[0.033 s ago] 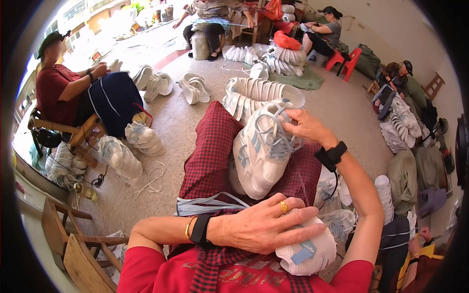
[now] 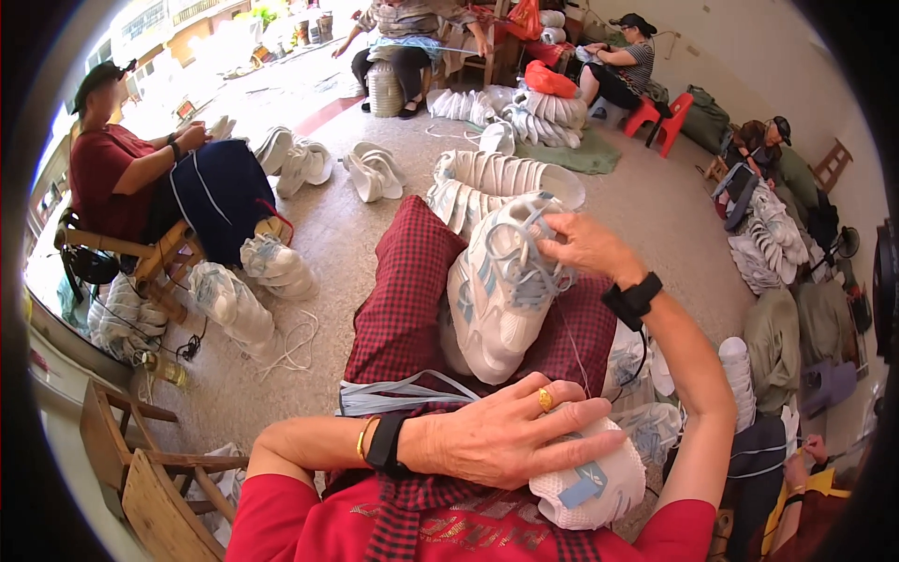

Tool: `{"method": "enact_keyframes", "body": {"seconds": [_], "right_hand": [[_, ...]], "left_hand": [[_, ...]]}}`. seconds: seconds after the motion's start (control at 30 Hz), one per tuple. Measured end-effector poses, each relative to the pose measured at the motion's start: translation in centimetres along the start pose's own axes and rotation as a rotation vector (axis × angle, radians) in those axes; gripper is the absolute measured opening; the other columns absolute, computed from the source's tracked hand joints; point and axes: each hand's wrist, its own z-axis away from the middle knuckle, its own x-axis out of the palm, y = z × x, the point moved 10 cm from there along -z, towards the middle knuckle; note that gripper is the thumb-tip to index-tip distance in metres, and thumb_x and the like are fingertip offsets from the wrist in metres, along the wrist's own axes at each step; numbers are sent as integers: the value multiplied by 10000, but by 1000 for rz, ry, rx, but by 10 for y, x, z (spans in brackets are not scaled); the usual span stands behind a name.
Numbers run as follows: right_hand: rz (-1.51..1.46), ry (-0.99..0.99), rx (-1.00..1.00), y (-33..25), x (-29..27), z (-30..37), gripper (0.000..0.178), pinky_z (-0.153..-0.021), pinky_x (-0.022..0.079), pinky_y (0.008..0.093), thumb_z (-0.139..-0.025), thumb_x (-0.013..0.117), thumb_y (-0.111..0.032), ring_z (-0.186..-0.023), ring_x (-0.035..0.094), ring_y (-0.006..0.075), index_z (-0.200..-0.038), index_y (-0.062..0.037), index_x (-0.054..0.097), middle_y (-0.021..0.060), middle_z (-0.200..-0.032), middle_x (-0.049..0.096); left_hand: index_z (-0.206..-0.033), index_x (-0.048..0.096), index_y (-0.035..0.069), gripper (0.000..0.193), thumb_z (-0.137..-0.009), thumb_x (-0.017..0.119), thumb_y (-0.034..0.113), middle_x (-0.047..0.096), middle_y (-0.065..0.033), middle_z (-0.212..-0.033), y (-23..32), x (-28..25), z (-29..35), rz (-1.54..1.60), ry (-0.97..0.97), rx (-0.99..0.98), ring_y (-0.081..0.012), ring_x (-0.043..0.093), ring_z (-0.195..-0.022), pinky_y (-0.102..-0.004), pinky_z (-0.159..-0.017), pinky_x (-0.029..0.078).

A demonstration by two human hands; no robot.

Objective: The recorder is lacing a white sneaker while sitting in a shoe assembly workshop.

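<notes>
My left hand (image 2: 506,433) is closed over a white mesh shoe upper (image 2: 599,487) with a blue patch, held close against my red shirt. Beyond it, a white sneaker (image 2: 496,304) with pale blue laces rests toe toward me on a red-and-black checked cloth (image 2: 403,281) over my lap. My right hand (image 2: 590,245) reaches to the sneaker's laced top, fingers bent and pinched together; what they hold is too small to make out. A fine thread (image 2: 573,347) runs between the sneaker's side and my left hand. Pale blue laces (image 2: 403,393) lie bundled beside my left wrist.
A curved row of white shoe uppers (image 2: 506,173) lies on the floor ahead. More stacks (image 2: 229,304) stand at left near a seated person (image 2: 122,169). Other people sit at the back and right. A wooden chair (image 2: 159,468) is close at lower left; red stools (image 2: 660,122) stand far right.
My right hand has shifted very slightly left along the sneaker's top. The fine thread now lies at a slightly different angle. My left hand stays in place.
</notes>
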Motion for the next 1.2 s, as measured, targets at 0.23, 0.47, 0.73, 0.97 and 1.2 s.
{"method": "enact_keyframes", "body": {"seconds": [0.23, 0.47, 0.73, 0.97, 1.2], "right_hand": [[289, -121, -162, 11, 57, -15, 283, -807, 494, 472, -731, 548, -87, -922, 632, 440, -966, 48, 627, 282, -938, 662], [272, 184, -243, -18, 14, -14, 286, -803, 498, 493, -799, 597, -190, -900, 631, 454, -991, 20, 610, 282, -920, 654], [411, 253, -229, -40, 50, -14, 260, -790, 536, 493, -828, 632, -209, -892, 651, 404, -1031, -54, 584, 193, -938, 679], [330, 236, -245, -41, 61, 9, 303, -875, 497, 493, -821, 621, -54, -1068, 566, 394, -1113, -43, 541, 188, -1071, 607], [-220, 365, -260, -8, -1, 36, 272, -836, 531, 360, -951, 527, -144, -897, 651, 242, -1160, -18, 648, 119, -1013, 676]], "left_hand": [[-1381, 485, 29, 700, -725, 660, 202, 517, -190, -1316, -3, -2, 5, -13, 3, -25, -303, 562, -1073, -405, -829, 475], [-1396, 462, 40, 639, -796, 620, 192, 515, -166, -1267, -5, -9, 11, -27, 28, -44, -283, 547, -1035, -389, -858, 457], [-1375, 466, 34, 632, -780, 623, 179, 517, -163, -1259, -3, -16, 15, -4, 76, -52, -285, 546, -1029, -386, -858, 454], [-1369, 471, 35, 746, -674, 726, 129, 537, -165, -1252, -27, -31, 17, 41, 39, -159, -317, 549, -1093, -394, -930, 453], [-1242, 597, 29, 344, -899, 588, 61, 677, -51, -1088, -190, -57, 49, 348, 253, -767, -102, 594, -969, -297, -878, 487]]}}
